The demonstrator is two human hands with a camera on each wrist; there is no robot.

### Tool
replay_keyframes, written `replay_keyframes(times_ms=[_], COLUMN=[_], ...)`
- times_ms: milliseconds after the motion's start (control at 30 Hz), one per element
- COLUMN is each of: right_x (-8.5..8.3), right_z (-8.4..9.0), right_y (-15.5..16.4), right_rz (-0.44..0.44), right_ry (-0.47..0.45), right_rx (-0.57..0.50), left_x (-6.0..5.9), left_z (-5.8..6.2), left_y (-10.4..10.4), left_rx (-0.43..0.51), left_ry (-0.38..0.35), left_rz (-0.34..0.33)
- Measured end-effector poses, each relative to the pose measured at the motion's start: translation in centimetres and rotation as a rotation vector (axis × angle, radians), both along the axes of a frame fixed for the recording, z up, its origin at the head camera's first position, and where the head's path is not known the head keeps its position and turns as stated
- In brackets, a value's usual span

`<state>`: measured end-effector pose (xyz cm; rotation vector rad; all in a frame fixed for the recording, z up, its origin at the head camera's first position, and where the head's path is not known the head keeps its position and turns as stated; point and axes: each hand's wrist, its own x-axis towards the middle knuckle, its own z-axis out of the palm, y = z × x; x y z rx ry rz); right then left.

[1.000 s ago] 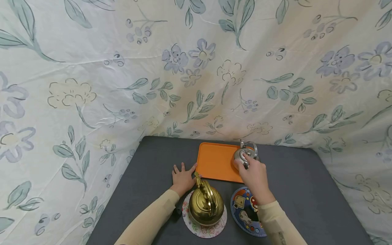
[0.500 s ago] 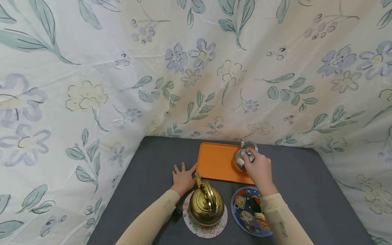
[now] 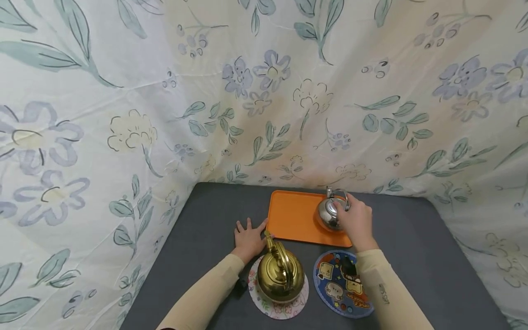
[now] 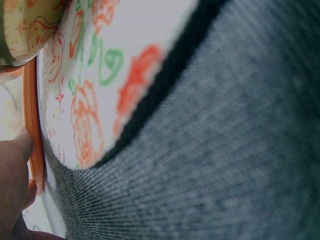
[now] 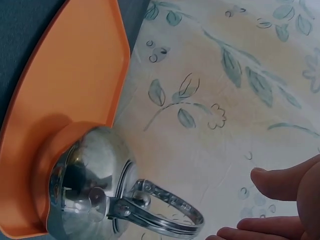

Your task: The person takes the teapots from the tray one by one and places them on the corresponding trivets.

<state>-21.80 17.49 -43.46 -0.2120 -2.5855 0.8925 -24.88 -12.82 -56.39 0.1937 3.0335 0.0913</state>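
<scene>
No readable brand on either kettle; the blue coaster carries cartoon stickers with yellow lettering too small to read. Silver kettle sits upright at the right end of the orange tray, handle raised, spout away from me toward the cloth backdrop. My right hand sits at the kettle's right side; in the wrist view its fingers are loose and off the handle. A second ago it covered the kettle's near side, since shifted right. My left hand stays flat on the worktop, fingers spread, thumb touching the tray's left edge. Gold kettle stands on the floral coaster, near side of the tray.
</scene>
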Motion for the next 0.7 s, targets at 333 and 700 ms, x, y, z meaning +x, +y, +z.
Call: replay_keyframes(times_ms=[333,700], right_x=[-1.5,-2.2], right_z=[-1.0,-1.7], right_y=[0.6,0.9], right_rz=[-0.061,-0.077], right_ry=[-0.049,-0.077], right_rx=[-0.015,-0.034], left_x=[0.1,0.0], left_z=[0.1,-0.4], left_y=[0.0,-0.5], left_rx=[0.024,0.016], left_ry=[-0.014,-0.001], left_rz=[0.0,-0.007])
